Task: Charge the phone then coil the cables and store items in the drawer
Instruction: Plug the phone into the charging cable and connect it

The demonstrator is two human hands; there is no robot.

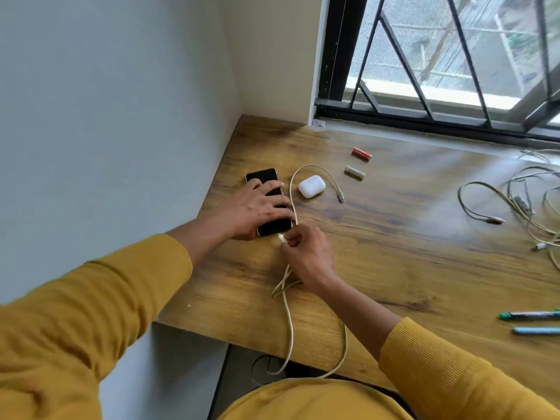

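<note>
The left hand is lying flat on the black phone, its fingers spread straight across the dark screen and pressing it onto the wooden desk. The phone is sitting close to the desk's left edge, beside the grey wall, with its long axis running from the near edge away toward the far left corner; its near short end is facing the right hand. That hand is sitting just beside the phone's near end, its fingers curled and pinching the white plug of a charging cable, the plug tip touching or almost touching the phone's bottom edge; which one cannot be told. Behind the wrist the cable is looping on the wood, then hanging over the desk's front edge.

A short cable is arching from beside the phone around a white earbud case, ending in a free plug to the case's right. Further back, 2 batteries are lying apart from each other: a red battery and a pale battery. The middle of the desk is offering open wood. At the right, a tangle of cables is spreading near the window sill, and 2 pens are lying nearer the front edge.
</note>
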